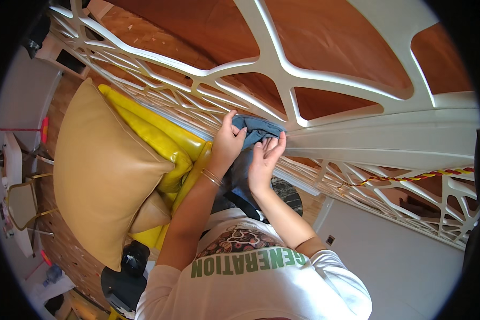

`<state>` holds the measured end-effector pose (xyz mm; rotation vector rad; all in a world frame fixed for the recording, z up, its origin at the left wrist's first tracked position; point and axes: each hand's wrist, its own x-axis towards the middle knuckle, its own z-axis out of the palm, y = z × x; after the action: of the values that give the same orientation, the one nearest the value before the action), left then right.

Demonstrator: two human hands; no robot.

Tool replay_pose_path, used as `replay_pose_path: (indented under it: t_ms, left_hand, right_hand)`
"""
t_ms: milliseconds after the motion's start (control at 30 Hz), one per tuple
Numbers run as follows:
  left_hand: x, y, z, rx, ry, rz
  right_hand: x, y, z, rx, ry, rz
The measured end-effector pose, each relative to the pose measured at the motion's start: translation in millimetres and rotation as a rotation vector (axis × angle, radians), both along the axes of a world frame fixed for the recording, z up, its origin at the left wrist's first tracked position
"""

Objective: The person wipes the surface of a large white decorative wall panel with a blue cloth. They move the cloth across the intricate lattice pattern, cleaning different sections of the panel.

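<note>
A blue-grey cloth (257,127) is bunched between my two hands, close to the white lattice partition (278,71). My left hand (229,138) pinches its left side between thumb and fingers, and a thin bangle circles that wrist. At the cloth's right side, my right hand (267,162) has its thumb and fingertips on the fabric, its fingers curled around the edge. The fabric lies beside the partition's solid rail (384,132); whether it touches the rail is hard to tell.
To the left, a large tan cushion (104,172) leans on a yellow sofa (184,136). A twisted red-and-yellow cord (420,175) hangs by the lattice at right. A black round table (290,194) stands below my right forearm. A chair (24,204) stands far left.
</note>
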<state>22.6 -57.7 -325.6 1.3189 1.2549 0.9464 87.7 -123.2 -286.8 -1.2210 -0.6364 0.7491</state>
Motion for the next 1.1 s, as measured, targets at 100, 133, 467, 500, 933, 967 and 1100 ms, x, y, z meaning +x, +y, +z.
replay_pose_path:
  t_ms: [100,133,467,500,933,967,1100]
  left_hand:
    - [-6,2,-4,-0.045,0.047,-0.076]
    - [-8,3,-5,-0.065,0.029,-0.101]
    - [-17,2,-4,-0.076,0.022,-0.176]
    - [-19,2,-5,-0.086,0.016,-0.174]
    - [-8,-12,-52,-0.366,-0.268,-0.317]
    - [-6,-12,-60,-0.359,-0.262,-0.340]
    - [-4,-14,-69,-0.477,-0.482,-0.329]
  right_hand:
    - [-7,3,-19,-0.070,-0.141,0.073]
    - [-7,4,-25,-0.064,-0.155,0.060]
    - [22,0,-16,-0.424,-0.010,0.005]
    - [18,3,8,-0.337,0.204,-0.006]
    - [9,12,-19,-0.130,0.346,0.161]
    - [10,15,-34,-0.119,0.261,0.183]
    - [23,8,-49,-0.445,-0.628,0.166]
